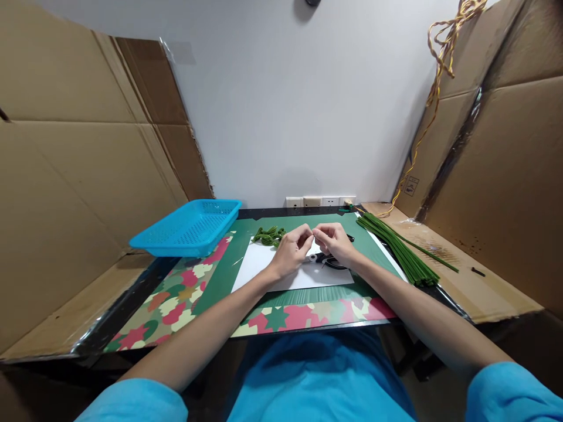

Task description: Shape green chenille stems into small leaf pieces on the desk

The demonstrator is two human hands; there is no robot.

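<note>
My left hand (294, 251) and my right hand (335, 241) meet above a white sheet (253, 271), with thumbs and forefingers pinched close together. Whatever sits between the fingertips is too small to make out. Under my right hand lie black-handled scissors (336, 263), partly hidden by it. Just left of my left hand, at the sheet's back edge, is a small pile of curled green stems (269, 235). A bundle of long, straight green stems (398, 249) lies to the right of my right hand.
A blue perforated basket (189, 228) stands at the left of the green mat (220, 275). Cardboard walls rise on both sides. Wall sockets (312, 201) line the back, a twisted yellow cord (433, 99) hangs at right, and a dark screw (478, 271) lies on the cardboard.
</note>
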